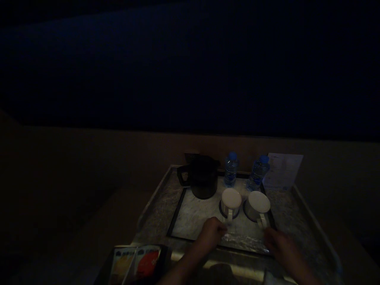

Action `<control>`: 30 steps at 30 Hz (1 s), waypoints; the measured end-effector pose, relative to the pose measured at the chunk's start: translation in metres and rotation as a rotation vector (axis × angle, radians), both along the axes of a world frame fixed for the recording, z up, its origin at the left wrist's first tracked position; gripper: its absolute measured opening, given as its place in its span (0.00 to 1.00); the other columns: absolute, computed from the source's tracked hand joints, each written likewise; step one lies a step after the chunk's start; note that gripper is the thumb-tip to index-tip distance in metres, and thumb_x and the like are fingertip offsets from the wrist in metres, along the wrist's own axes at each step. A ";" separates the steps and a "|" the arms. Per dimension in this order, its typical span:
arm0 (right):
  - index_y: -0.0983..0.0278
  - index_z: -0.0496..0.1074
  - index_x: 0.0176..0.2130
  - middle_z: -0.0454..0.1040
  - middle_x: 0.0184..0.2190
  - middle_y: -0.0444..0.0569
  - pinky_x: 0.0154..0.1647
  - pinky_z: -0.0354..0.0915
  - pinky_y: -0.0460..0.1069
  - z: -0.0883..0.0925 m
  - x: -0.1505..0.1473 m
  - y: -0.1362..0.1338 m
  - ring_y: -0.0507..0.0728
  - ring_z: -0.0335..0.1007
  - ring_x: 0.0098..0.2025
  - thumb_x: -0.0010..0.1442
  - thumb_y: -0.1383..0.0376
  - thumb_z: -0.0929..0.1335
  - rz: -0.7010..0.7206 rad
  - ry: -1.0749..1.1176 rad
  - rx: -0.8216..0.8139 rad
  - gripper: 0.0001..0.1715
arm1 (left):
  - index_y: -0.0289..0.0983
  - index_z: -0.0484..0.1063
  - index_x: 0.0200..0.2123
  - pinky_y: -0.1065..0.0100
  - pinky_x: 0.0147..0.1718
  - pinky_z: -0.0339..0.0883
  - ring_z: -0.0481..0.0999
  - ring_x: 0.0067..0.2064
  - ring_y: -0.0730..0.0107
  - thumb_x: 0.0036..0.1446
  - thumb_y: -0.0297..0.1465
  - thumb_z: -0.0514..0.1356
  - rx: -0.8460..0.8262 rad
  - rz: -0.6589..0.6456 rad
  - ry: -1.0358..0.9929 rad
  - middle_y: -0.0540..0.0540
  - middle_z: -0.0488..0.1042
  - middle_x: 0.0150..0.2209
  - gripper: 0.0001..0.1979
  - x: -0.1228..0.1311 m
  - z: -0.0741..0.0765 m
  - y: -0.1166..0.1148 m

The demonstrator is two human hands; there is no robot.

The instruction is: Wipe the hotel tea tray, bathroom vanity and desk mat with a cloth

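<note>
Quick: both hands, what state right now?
Left hand: closed on the clear plastic wrapper.
Right hand: at the wrapper's other end; grip cannot be told.

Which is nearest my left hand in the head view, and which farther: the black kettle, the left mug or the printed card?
1. Left mug, upturned, just behind the left hand.
2. Black kettle, at the rear left of the tray.
3. Printed card, propped at the far right rear.

Black kettle (pixel 203 176); left bottle (pixel 230 169), right bottle (pixel 258 172) beside; paper card (pixel 283 170); sachets (pixel 135 263) front-left.
</note>
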State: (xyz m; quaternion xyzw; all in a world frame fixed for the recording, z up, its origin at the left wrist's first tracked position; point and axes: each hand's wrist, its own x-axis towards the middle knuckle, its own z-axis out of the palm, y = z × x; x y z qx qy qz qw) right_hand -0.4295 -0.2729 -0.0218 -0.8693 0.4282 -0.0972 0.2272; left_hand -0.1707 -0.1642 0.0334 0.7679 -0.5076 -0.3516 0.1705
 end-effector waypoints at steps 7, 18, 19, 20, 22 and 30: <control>0.59 0.79 0.33 0.79 0.40 0.52 0.47 0.66 0.56 0.012 -0.008 0.000 0.63 0.74 0.44 0.58 0.72 0.63 0.137 0.206 -0.225 0.16 | 0.31 0.81 0.42 0.65 0.47 0.69 0.80 0.45 0.56 0.51 0.19 0.61 0.024 -0.064 0.006 0.38 0.81 0.42 0.15 -0.006 -0.003 -0.003; 0.63 0.74 0.34 0.79 0.34 0.56 0.38 0.64 0.60 0.032 0.012 0.007 0.70 0.75 0.42 0.63 0.44 0.63 -0.133 0.434 -0.270 0.26 | 0.32 0.80 0.45 0.63 0.53 0.67 0.78 0.49 0.56 0.58 0.22 0.60 -0.034 -0.135 0.036 0.37 0.80 0.46 0.13 -0.012 -0.013 0.005; 0.62 0.74 0.32 0.79 0.33 0.56 0.38 0.63 0.61 0.033 0.017 0.010 0.70 0.75 0.42 0.64 0.44 0.63 -0.132 0.455 -0.286 0.27 | 0.31 0.80 0.45 0.62 0.53 0.67 0.78 0.49 0.56 0.58 0.22 0.60 -0.039 -0.133 0.037 0.36 0.80 0.46 0.13 -0.012 -0.012 0.006; 0.62 0.74 0.31 0.79 0.33 0.57 0.38 0.62 0.61 0.032 0.020 0.012 0.70 0.75 0.42 0.64 0.45 0.62 -0.131 0.463 -0.296 0.27 | 0.31 0.79 0.46 0.62 0.53 0.67 0.78 0.49 0.56 0.58 0.22 0.60 -0.042 -0.131 0.038 0.36 0.79 0.46 0.13 -0.013 -0.012 0.008; 0.62 0.75 0.30 0.79 0.32 0.57 0.38 0.61 0.60 0.029 0.023 0.014 0.69 0.75 0.41 0.66 0.47 0.60 -0.127 0.461 -0.297 0.27 | 0.31 0.79 0.46 0.61 0.53 0.67 0.77 0.49 0.55 0.58 0.22 0.60 -0.050 -0.127 0.038 0.36 0.79 0.47 0.13 -0.013 -0.011 0.010; 0.62 0.77 0.34 0.80 0.35 0.55 0.37 0.59 0.57 0.025 0.015 0.014 0.66 0.75 0.42 0.69 0.55 0.60 -0.122 0.472 -0.267 0.23 | 0.29 0.76 0.50 0.60 0.56 0.66 0.76 0.52 0.55 0.60 0.24 0.61 -0.064 -0.104 0.040 0.35 0.77 0.48 0.15 -0.013 -0.006 0.013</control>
